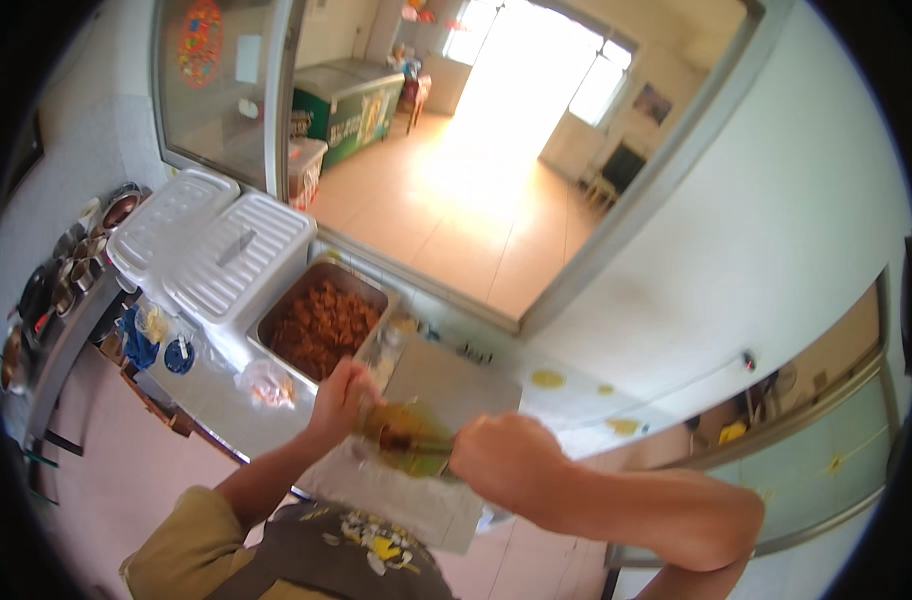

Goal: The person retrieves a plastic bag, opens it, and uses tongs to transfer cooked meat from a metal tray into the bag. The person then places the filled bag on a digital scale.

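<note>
My left hand (345, 401) grips the left edge of a green-yellow bag or bowl-like container (418, 420), blurred, so its kind cannot be told. From the right, my right hand (508, 454) is closed around the handle of a utensil (426, 445). The utensil's far end, with something dark reddish-brown on it, is at the container. Just beyond my left hand stands a rectangular metal tray (387, 304) filled with reddish-brown pieces of food (324, 322). A pale sheet or cloth (403, 495) lies below the container, near my apron.
White lidded plastic boxes (238, 251) stand left of the tray. A clear plastic bag (267, 384) and a blue round lid (179, 355) lie on the metal counter (208, 401). Metal pots (84, 274) line a shelf at left. A window frame (426, 283) borders the counter's far side.
</note>
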Action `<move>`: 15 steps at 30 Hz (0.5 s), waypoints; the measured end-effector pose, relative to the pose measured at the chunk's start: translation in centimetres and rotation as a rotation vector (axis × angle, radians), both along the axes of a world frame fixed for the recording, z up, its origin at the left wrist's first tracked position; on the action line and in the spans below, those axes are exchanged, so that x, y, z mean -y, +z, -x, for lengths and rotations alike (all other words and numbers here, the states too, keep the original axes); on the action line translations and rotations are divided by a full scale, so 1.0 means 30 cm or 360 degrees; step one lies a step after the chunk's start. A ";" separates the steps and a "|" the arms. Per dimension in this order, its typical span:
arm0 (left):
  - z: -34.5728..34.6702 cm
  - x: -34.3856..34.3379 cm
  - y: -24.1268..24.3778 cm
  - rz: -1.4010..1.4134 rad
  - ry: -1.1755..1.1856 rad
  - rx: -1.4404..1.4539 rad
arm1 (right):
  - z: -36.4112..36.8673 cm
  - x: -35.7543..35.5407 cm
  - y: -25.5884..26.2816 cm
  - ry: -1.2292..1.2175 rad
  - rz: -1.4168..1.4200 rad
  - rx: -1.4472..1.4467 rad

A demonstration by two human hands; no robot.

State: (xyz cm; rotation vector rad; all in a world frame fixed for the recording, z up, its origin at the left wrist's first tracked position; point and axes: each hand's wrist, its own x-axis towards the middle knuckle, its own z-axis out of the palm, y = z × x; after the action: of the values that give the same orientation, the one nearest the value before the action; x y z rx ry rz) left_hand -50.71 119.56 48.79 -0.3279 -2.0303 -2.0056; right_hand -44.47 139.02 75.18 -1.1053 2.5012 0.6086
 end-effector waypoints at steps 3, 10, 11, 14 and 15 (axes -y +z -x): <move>-0.115 0.155 -0.033 0.0016 0.0289 0.0195 | 0.053 0.103 0.016 0.0238 -0.0015 0.0183; -0.179 0.320 -0.149 0.0013 0.0543 0.0404 | 0.147 0.217 -0.017 0.0226 0.0041 0.0367; -0.173 0.343 -0.166 -0.0011 0.0572 0.0382 | 0.165 0.234 -0.014 0.0199 0.0077 0.0385; -0.156 0.392 -0.185 -0.0036 0.0650 0.0392 | 0.228 0.263 -0.020 0.0340 0.0111 0.0377; -0.146 0.411 -0.188 -0.0034 0.0680 0.0405 | 0.242 0.286 -0.010 0.0354 0.0096 0.0377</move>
State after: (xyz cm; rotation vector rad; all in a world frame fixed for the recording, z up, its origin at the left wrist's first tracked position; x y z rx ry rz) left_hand -46.31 107.24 43.16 0.3571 -2.0025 -1.8668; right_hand -51.72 130.45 74.88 -1.4028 2.2263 0.4324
